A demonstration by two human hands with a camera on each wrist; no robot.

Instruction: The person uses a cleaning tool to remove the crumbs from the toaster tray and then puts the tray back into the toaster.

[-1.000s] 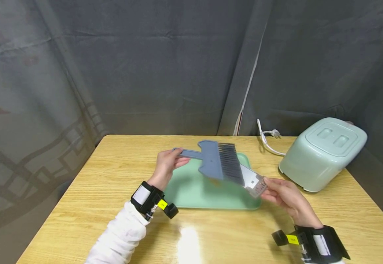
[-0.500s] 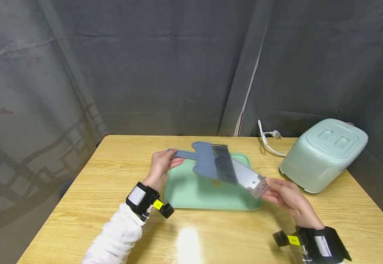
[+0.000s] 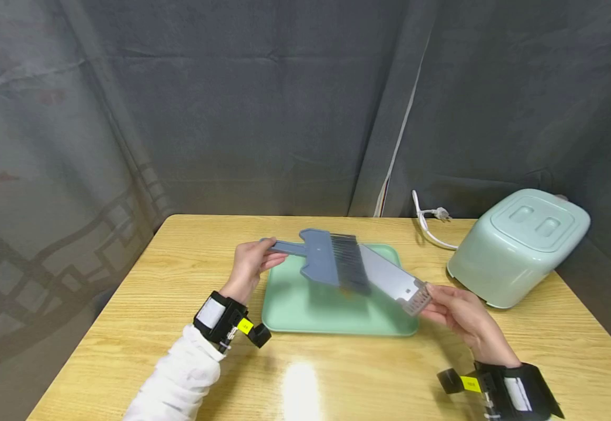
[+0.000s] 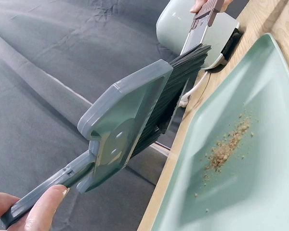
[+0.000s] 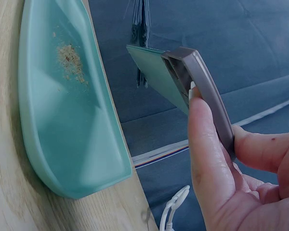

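Observation:
My left hand [image 3: 249,263] pinches the handle of a blue-grey brush [image 3: 318,257] with dark bristles. A flat metal crumb tray [image 3: 388,275] slants down to the right, its grey plastic end pinched between thumb and fingers of my right hand [image 3: 463,318]. The bristles [image 4: 176,91] lie across the crumb tray's far end. Both things are held up over a mint-green tray [image 3: 305,318] on the table. Light brown crumbs [image 4: 226,149] lie in a small heap on that tray, also plain in the right wrist view.
A mint-green toaster [image 3: 521,251] with a lid on top stands at the right. Its white cord and plug [image 3: 431,231] lie behind it, near the table's back edge. A grey curtain [image 3: 263,117] hangs behind the wooden table [image 3: 200,251].
My left hand has drawn the brush leftward along the crumb tray, so more of its metal surface shows. My right hand has stayed almost in place.

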